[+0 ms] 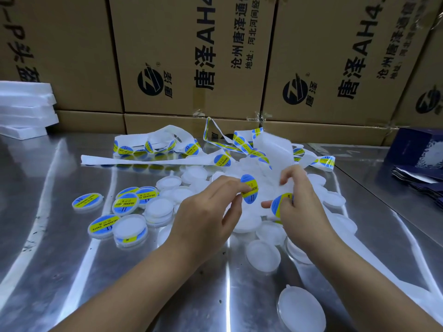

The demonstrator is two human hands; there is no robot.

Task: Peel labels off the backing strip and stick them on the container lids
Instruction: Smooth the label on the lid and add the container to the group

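Observation:
My left hand (211,212) pinches a round blue-and-yellow label (249,189) by its edge, just off the white backing strip (273,149). My right hand (297,200) grips the strip, and another label (280,204) still sits on the strip under its fingers. The strip curls away toward the back, with more labels (242,142) on it. Several plain white container lids (263,255) lie under and around both hands. Labelled lids (87,201) lie in a group at the left.
The work surface is a shiny metal table (72,271). Cardboard boxes (191,56) form a wall at the back. White foam trays (24,109) are stacked at the far left. Dark blue packets (419,164) lie at the right edge. One lid (300,310) lies near the front.

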